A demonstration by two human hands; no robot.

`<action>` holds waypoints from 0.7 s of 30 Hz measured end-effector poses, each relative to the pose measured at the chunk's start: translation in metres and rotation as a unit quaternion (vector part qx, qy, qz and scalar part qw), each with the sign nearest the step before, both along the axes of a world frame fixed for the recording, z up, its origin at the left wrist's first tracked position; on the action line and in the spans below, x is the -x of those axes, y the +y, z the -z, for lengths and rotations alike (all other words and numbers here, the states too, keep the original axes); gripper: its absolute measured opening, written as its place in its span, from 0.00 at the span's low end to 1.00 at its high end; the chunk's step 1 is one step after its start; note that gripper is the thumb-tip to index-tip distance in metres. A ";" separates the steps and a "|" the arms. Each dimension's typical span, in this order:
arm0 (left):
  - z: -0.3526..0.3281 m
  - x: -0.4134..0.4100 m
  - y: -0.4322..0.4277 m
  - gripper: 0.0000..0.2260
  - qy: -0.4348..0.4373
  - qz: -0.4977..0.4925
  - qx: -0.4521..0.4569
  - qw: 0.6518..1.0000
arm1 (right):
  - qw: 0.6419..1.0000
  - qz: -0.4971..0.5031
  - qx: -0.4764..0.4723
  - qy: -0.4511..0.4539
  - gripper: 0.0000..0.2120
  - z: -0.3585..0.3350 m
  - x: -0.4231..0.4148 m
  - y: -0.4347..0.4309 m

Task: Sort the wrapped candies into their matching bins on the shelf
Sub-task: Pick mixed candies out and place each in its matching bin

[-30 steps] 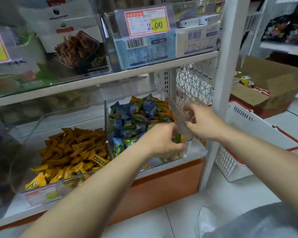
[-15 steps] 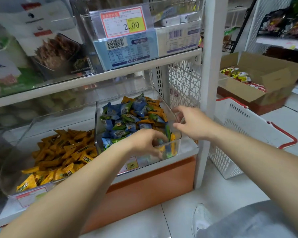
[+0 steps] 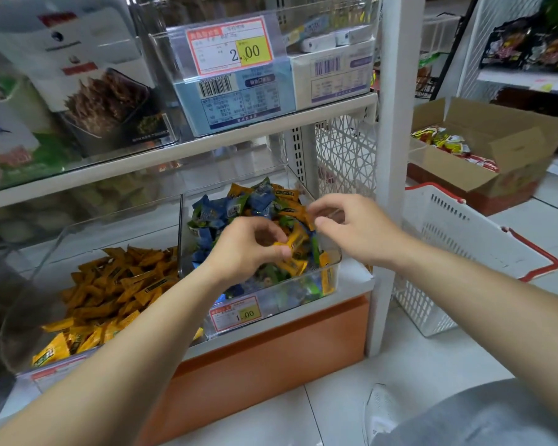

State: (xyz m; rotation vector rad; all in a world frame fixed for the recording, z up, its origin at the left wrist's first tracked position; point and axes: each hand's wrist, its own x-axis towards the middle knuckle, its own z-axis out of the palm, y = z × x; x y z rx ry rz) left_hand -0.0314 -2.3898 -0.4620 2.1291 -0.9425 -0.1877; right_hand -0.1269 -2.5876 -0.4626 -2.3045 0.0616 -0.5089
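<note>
A: Left hand point(image 3: 248, 249) is over the mixed bin point(image 3: 331, 268), front right of the bottom shelf point(image 3: 351, 278). Its fingers point(image 3: 284, 252) are closed on one yellow candy point(image 3: 293, 243), pinched near the end closest to the person.

B: And the right hand point(image 3: 351, 230)?

A: It hovers just beside, above the bin's right half. Thumb and forefinger are curled toward each other with a gap between. Whether anything is in that gap I cannot tell; it is blurred.

B: How will the candy handle?

A: My guess is very light, with a crinkly, slick film wrapper. The piece inside is probably firm and the crimped ends soft. A pinch across the middle of the body should hold better than a pinch on a crimped end, which may slide or twist. Breakage looks unlikely. The risk is dragging neighbours along, since the pile is loose.

B: Which way does it point?

A: It is a short bar. The long axis runs roughly left to right and tips up toward the right hand. The far end sticks out past the fingers and the near end is hidden under them.

B: Where does it belong?

A: Likely the yellow bin point(image 3: 87, 304), just left of the mixed one on the same shelf. That bin holds only yellow wrappers, lying at all angles. The mixed bin has blue candies point(image 3: 213, 217) toward the back left, some green ones too, and yellow ones scattered through.
</note>
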 end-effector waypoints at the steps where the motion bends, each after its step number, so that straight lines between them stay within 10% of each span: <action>1: -0.003 0.001 -0.001 0.08 0.025 -0.021 0.059 0.998 | 1.000 0.008 -0.029 0.002 0.14 0.001 -0.002 0.005; 8: 0.001 0.032 -0.043 0.05 0.130 -0.052 0.248 0.959 | 0.878 0.005 -0.474 0.070 0.12 -0.009 -0.007 0.025; 14: 0.008 0.029 -0.064 0.05 0.059 -0.051 0.200 0.977 | 0.931 0.085 -0.352 0.043 0.04 -0.011 -0.002 -0.005; 21: 0.024 0.012 -0.079 0.12 -0.075 -0.036 -0.089 0.993 | 0.987 0.129 -0.081 0.042 0.06 -0.010 0.005 -0.032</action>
